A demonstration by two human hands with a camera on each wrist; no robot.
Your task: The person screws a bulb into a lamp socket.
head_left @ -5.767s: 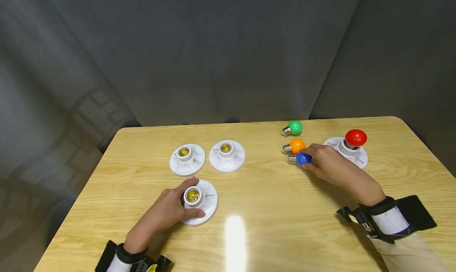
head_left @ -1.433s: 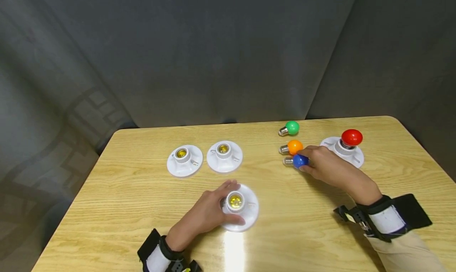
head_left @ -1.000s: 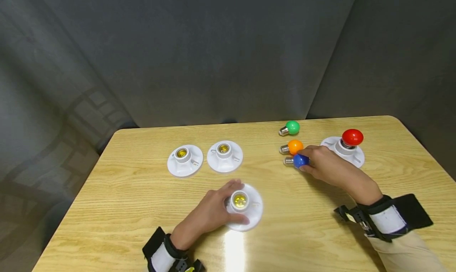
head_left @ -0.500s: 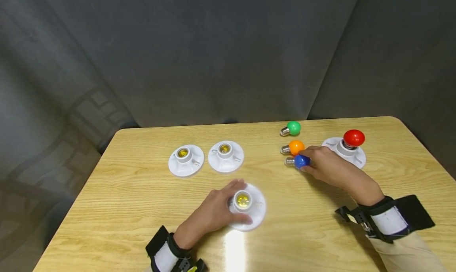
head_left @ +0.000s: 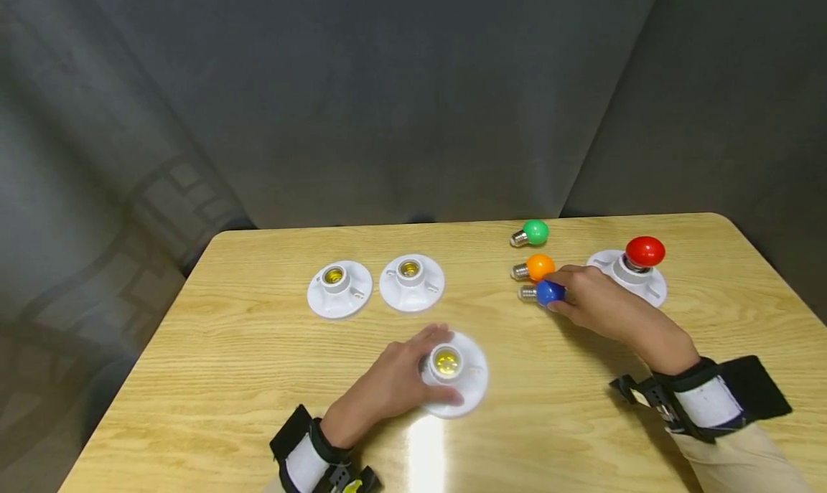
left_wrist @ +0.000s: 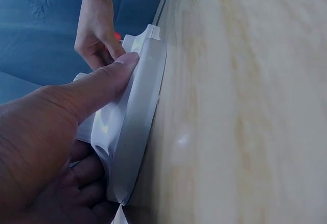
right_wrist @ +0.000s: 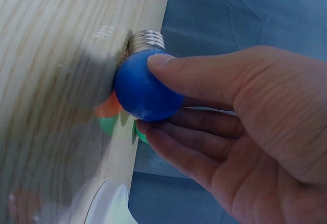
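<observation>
My left hand [head_left: 403, 372] grips a round white lamp holder [head_left: 474, 378] from its left side, thumb over the near part of the base and fingers round the far part. Its brass-lined socket faces up, and in the left wrist view the base [left_wrist: 138, 117] stands close over the wood. On the right, my right hand [head_left: 597, 298] pinches the globe of a blue light bulb [head_left: 549, 293] between thumb and fingers. The bulb lies on its side, metal screw cap [right_wrist: 147, 40] pointing left in the head view. An orange bulb [head_left: 540, 266] lies just behind it.
Two more white lamp holders, one at the left [head_left: 336, 303] and one beside it [head_left: 413, 299], stand toward the back with bare sockets. A green bulb [head_left: 535, 232] lies near the back edge. At the right, a red bulb [head_left: 645, 251] sits in another holder [head_left: 652, 292].
My left hand has carried the lamp holder from the left to the middle of the table, slowing over the last second. My right hand stays on the blue bulb in the same place.
</observation>
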